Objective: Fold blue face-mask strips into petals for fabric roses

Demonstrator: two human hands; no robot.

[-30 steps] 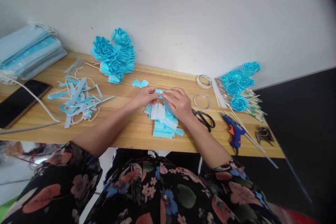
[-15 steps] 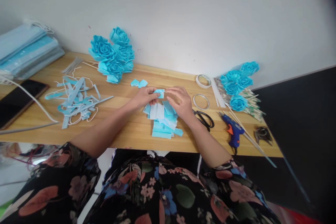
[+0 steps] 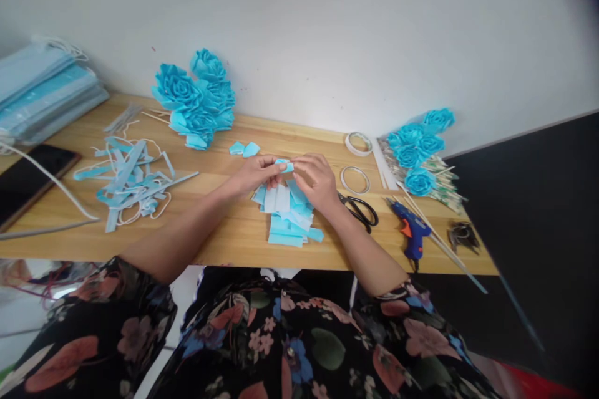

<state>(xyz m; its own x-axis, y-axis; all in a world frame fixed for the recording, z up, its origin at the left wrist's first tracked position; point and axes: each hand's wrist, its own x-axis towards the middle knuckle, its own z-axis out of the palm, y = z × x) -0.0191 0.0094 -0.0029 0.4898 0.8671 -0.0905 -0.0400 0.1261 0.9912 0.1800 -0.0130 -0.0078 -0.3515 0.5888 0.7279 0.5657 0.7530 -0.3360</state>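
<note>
My left hand (image 3: 259, 173) pinches a small light-blue piece of mask fabric (image 3: 285, 166) between thumb and fingers. On its other side my right hand (image 3: 317, 177) has its thumb and fingertips closed at the piece's right edge. Below both hands lies a loose pile of cut blue and white fabric pieces (image 3: 290, 224). Two small trimmed blue pieces (image 3: 244, 149) rest beyond my left hand. Black-handled scissors (image 3: 362, 212) lie beside my right wrist, their blades partly hidden by it.
Blue fabric roses (image 3: 199, 100) stand at the back left, more roses (image 3: 418, 143) at the right. Cut strips (image 3: 128, 181), a phone (image 3: 40, 177) and stacked face masks (image 3: 47, 90) fill the left. Tape rolls (image 3: 359, 143) and a blue glue gun (image 3: 412, 230) lie right.
The small blue piece now looks narrower, its near part turned up or folded. My right fingertips have moved onto its edge. The whole view has shifted slightly.
</note>
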